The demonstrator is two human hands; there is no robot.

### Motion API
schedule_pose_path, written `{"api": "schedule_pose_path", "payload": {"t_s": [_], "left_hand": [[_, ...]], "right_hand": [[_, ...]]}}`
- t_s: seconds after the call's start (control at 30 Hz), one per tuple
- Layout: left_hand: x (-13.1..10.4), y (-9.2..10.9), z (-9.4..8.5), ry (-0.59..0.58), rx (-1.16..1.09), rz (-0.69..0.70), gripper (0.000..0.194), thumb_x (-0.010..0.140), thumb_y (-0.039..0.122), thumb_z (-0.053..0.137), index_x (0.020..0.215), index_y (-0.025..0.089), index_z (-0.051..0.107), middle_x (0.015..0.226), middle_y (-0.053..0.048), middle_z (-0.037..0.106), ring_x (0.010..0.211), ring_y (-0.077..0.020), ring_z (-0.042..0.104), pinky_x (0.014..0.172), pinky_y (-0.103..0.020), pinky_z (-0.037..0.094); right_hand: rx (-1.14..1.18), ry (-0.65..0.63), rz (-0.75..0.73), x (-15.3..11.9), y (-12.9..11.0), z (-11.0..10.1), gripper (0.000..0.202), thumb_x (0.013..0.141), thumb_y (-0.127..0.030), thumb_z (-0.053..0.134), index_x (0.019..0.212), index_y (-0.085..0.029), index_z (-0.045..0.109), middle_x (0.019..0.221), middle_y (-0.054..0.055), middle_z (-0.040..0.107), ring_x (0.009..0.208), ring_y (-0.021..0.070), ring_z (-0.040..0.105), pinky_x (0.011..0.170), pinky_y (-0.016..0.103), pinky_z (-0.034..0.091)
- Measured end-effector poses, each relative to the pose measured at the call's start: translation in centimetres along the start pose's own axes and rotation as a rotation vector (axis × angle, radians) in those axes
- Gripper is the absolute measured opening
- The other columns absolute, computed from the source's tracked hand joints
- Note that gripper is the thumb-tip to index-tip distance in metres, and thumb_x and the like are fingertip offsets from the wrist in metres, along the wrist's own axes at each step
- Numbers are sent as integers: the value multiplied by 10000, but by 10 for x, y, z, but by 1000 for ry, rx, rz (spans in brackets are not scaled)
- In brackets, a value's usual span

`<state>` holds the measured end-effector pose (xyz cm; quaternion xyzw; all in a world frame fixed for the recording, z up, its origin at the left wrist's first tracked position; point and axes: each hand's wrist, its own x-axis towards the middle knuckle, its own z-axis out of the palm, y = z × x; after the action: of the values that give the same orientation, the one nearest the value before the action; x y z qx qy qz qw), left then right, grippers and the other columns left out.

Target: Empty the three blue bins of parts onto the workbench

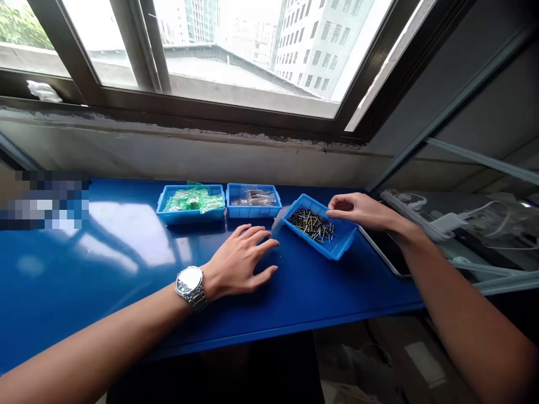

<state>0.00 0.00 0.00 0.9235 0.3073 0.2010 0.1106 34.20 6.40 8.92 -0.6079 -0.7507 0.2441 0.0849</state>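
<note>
My left hand, with a metal watch on its wrist, is palm down with fingers spread over the blue table. Nothing is in it; I cannot tell whether it touches the surface. My right hand is closed at the far rim of a blue bin, thumb and fingertips meeting at that rim. This bin sits at an angle and holds a heap of thin dark and brass-coloured pieces. Just beyond my left fingertips is a clear plastic piece, partly blurred.
A blue bin with green plastic packets stands at the back. Next to it, another blue bin contains clear bags. A tablet-like device lies under my right forearm. Chargers and cables lie by the metal frame at right.
</note>
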Motion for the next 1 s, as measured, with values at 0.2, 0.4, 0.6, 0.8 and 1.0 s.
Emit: {"api": "schedule_pose_path", "payload": {"t_s": [0.2, 0.4, 0.6, 0.8, 1.0], "left_hand": [[-2, 6, -2, 8, 0, 2, 551, 982, 493, 548, 1455, 210, 542, 1506, -149, 565, 1455, -353, 471, 1237, -585, 310], [-2, 12, -1, 47, 4, 17, 598, 974, 514, 551, 1494, 224, 496, 1576, -153, 489, 1493, -350, 424, 1252, -583, 290], [-4, 12, 3, 54, 20, 33, 618, 970, 521, 552, 1500, 211, 485, 1557, -171, 503, 1470, -342, 456, 1245, -580, 300], [-4, 10, 5, 64, 46, 26, 620, 983, 534, 529, 1483, 168, 496, 1548, -186, 504, 1447, -347, 479, 1239, -563, 311], [-4, 9, 5, 36, 71, -6, 594, 963, 488, 574, 1428, 126, 505, 1497, -202, 535, 1347, -363, 556, 1159, -517, 422]], "right_hand": [[-13, -16, 50, -29, -27, 9, 335, 868, -536, 672, 820, -205, 679, 844, 38, 737, 771, 199, 652, 652, 277, 449], [-94, 51, 73, -40, -64, 20, 289, 837, -489, 672, 751, -214, 648, 746, 22, 711, 698, 190, 633, 582, 277, 415], [-149, 86, 33, -34, -82, 34, 330, 828, -546, 656, 768, -230, 582, 714, -7, 680, 649, 174, 590, 579, 282, 404], [-261, 157, -57, -33, -99, 46, 331, 798, -545, 692, 786, -235, 576, 736, -6, 657, 661, 176, 569, 584, 288, 389], [-378, 243, -164, -36, -108, 53, 306, 786, -504, 704, 797, -237, 555, 793, 14, 644, 707, 193, 577, 622, 301, 397]]}}
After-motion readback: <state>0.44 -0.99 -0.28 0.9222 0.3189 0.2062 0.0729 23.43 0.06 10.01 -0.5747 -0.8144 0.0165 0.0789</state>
